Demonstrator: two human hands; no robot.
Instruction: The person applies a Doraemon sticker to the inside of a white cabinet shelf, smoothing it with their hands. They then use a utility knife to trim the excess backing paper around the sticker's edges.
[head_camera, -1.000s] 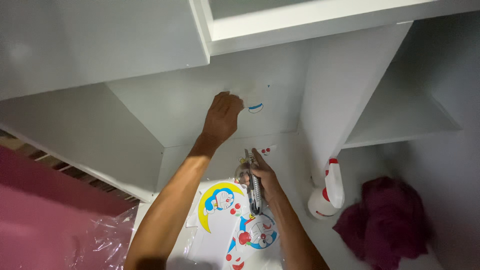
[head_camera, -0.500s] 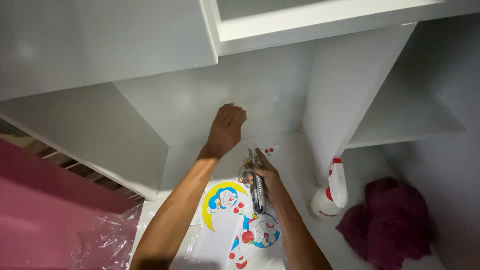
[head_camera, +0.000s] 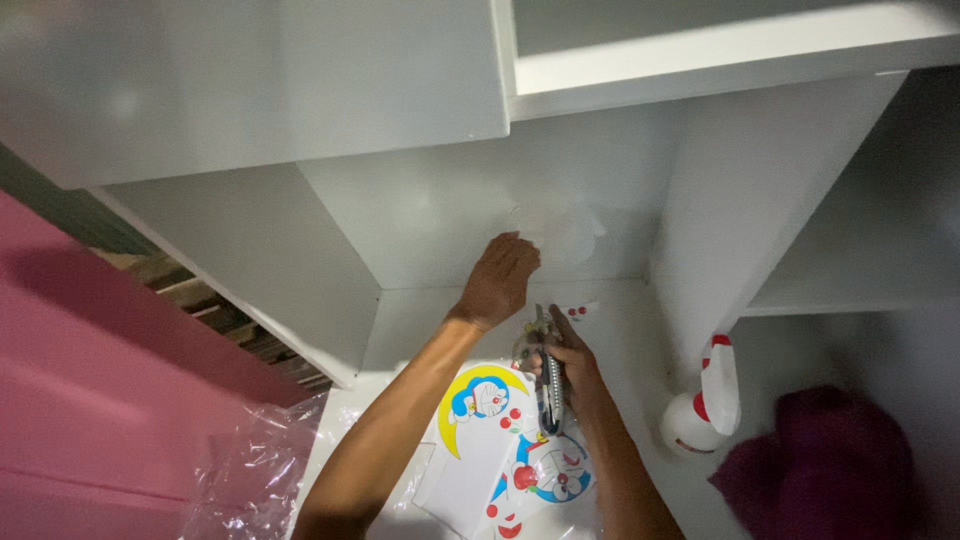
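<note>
White cabinet wall (head_camera: 430, 215): my left hand (head_camera: 500, 280) lies flat and empty on it.
My right hand (head_camera: 565, 360) grips a utility knife (head_camera: 548, 385); a slip could gouge the sticker sheet (head_camera: 500, 440) beneath.

Two hands (head_camera: 500, 280), one utility knife (head_camera: 550, 385), one spray bottle (head_camera: 700, 405), one maroon cloth (head_camera: 830, 465), one sticker sheet (head_camera: 500, 440)

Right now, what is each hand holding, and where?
Right hand grips a utility knife around its upper handle. Left hand holds nothing; it presses the back panel.

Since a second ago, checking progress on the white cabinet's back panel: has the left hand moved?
Yes. The left hand has slid down the back panel, now lying close above the shelf floor.
</note>
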